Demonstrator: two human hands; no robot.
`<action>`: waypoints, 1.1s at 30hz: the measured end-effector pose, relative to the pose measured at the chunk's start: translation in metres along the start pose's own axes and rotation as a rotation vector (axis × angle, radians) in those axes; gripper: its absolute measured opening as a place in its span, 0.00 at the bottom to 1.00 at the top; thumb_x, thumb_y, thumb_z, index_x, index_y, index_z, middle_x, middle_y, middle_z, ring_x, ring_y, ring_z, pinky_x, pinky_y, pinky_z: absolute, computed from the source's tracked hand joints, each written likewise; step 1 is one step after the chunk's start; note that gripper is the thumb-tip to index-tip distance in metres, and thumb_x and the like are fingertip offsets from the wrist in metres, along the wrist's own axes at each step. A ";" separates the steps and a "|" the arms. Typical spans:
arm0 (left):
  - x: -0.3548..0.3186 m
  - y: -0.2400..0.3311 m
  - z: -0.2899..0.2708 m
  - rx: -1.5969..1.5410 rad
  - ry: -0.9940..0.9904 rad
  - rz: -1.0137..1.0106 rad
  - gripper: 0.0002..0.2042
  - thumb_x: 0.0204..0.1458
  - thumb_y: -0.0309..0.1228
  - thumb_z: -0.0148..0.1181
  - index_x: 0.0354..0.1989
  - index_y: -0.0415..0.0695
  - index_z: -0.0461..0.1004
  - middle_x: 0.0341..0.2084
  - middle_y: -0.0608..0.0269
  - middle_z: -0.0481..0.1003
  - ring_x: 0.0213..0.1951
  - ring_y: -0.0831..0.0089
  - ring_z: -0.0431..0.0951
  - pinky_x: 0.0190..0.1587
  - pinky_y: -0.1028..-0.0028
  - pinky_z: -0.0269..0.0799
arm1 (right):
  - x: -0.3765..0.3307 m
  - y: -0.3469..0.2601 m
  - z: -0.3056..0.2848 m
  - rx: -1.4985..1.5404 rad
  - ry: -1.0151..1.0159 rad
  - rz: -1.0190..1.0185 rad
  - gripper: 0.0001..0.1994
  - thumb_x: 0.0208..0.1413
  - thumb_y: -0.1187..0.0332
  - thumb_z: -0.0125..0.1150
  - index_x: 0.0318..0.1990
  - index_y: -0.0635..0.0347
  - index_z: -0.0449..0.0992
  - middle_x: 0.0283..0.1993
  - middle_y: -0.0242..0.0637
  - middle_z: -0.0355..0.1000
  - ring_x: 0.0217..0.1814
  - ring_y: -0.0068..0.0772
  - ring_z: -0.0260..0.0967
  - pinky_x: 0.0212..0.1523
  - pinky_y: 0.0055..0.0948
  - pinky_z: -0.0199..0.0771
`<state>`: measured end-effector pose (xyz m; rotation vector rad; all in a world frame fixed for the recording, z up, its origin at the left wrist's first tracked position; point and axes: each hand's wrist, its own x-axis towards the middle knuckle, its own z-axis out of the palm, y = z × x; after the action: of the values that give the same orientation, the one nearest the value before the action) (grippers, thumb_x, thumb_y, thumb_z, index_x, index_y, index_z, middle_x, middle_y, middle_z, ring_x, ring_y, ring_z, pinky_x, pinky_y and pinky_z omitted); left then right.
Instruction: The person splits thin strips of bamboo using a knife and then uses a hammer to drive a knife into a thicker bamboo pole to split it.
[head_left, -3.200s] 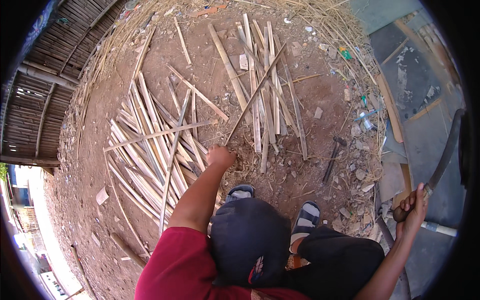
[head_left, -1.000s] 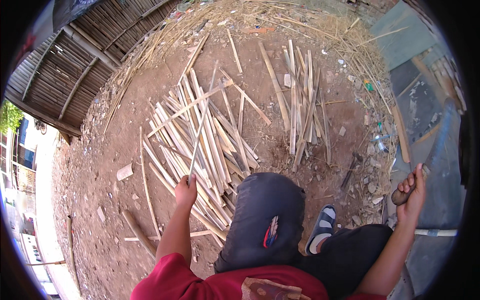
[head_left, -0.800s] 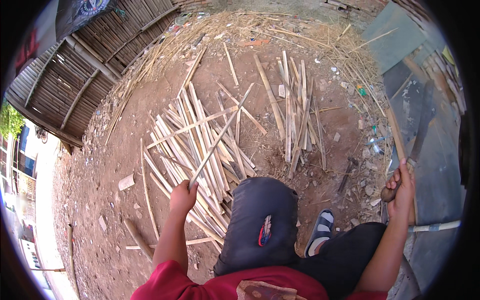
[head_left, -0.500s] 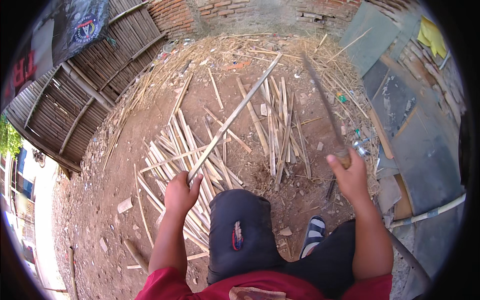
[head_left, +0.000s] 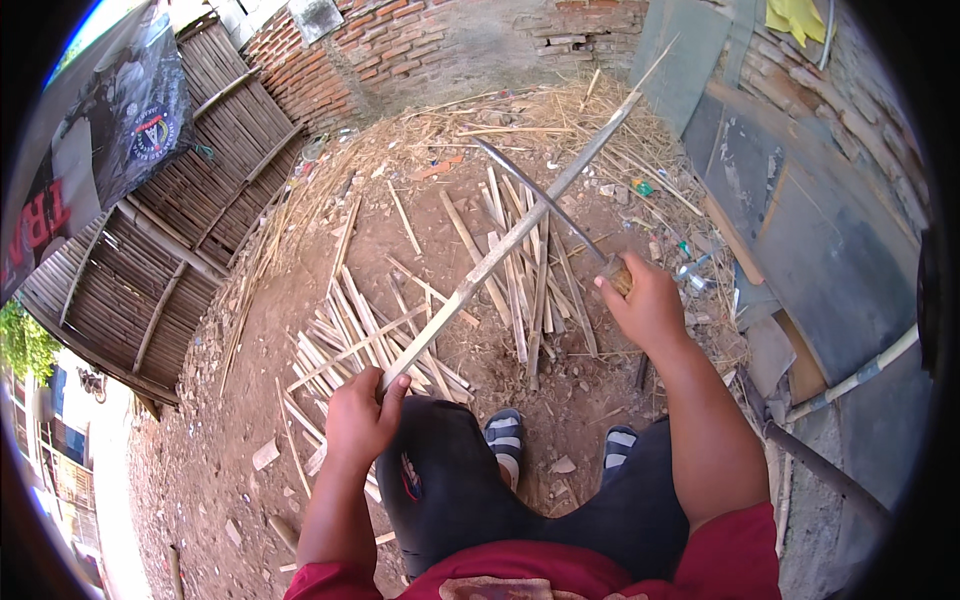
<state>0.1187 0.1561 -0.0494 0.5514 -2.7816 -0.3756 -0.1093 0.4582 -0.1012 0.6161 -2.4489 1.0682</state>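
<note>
My left hand (head_left: 365,415) is closed round the near end of a long, pale bamboo strip (head_left: 475,282). The strip slants up and away to the right, its far end rising past the straw. In my right hand (head_left: 645,305) is the wooden handle (head_left: 618,274) of a machete. Its dark, narrow blade (head_left: 545,196) points up and to the left, crossing the strip at about mid-length. Whether the blade touches the strip I cannot tell. Below the strip lie a pile of split bamboo strips (head_left: 352,325) and a second bundle of strips (head_left: 530,300).
Grey sheets (head_left: 810,230) lean along the right side, with a pole (head_left: 830,480) near my right elbow. A bamboo wall (head_left: 170,280) stands on the left and a brick wall (head_left: 440,55) at the back. Dry straw (head_left: 290,215) edges the dirt ground.
The machete has swung down and left, from standing upright right of the strip to crossing it. The strip's far end has moved right. My right knee and feet have shifted, with both sandals now visible.
</note>
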 end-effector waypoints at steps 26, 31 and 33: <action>-0.031 0.050 -0.103 0.131 0.790 0.861 0.25 0.62 0.49 0.56 0.59 0.43 0.67 0.59 0.47 0.71 0.62 0.51 0.71 0.64 0.49 0.66 | -0.030 -0.004 0.011 0.200 -0.261 -0.151 0.16 0.48 0.68 0.70 0.45 0.56 0.77 0.38 0.45 0.78 0.43 0.55 0.77 0.41 0.46 0.77; -0.015 -0.016 -0.083 -0.507 1.651 0.460 0.28 0.64 0.41 0.51 0.69 0.40 0.56 0.63 0.45 0.67 0.68 0.58 0.64 0.69 0.49 0.55 | -0.023 -0.030 0.032 0.357 -0.319 -0.018 0.18 0.51 0.66 0.69 0.48 0.62 0.77 0.34 0.50 0.78 0.37 0.51 0.79 0.40 0.41 0.76; 0.027 0.010 -0.065 -0.842 1.509 0.141 0.34 0.62 0.55 0.52 0.62 0.35 0.60 0.55 0.45 0.71 0.60 0.53 0.70 0.70 0.54 0.55 | -0.025 -0.029 0.048 0.407 -0.304 0.015 0.19 0.52 0.66 0.69 0.49 0.66 0.76 0.34 0.51 0.78 0.37 0.45 0.79 0.40 0.39 0.76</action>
<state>0.1125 0.1412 0.0200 0.2100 -1.0560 -0.6530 -0.0821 0.4099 -0.1278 0.9469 -2.4979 1.6017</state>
